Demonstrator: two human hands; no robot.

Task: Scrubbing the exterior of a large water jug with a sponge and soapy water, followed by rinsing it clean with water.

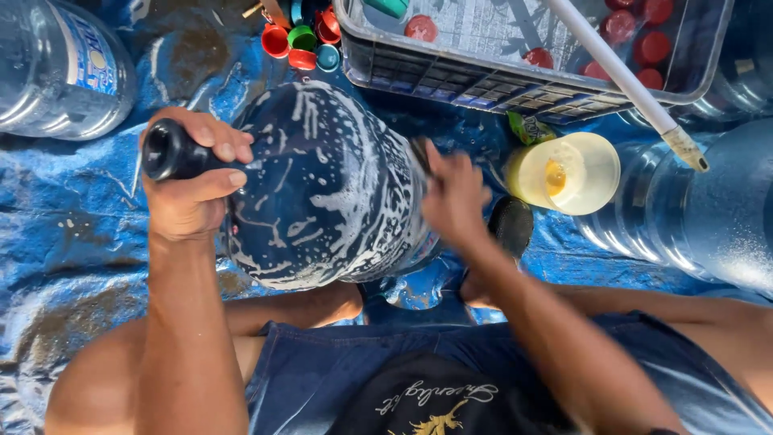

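Suds coat the large dark-blue plastic water jug [330, 185] mid-frame; left hand [189, 181] clamps its neck, right hand [455, 197], blurred, presses its base; steady neck hold helps scrubbing.

Large water jug [322, 185]: translucent dark-blue plastic, glossy, wet, streaked with white soap foam. Neck [165, 151]: smooth, dark. Ground sheet [72, 234]: blue woven plastic tarpaulin, crinkled, wet sheen, dirt-stained. Crate [483, 89]: grey moulded plastic, matt, gridded walls. Caps [302, 40]: smooth coloured plastic. Round tub [576, 173]: pale yellow plastic, semi-matt. Neighbouring bottles [56, 64]: clear glossy plastic.
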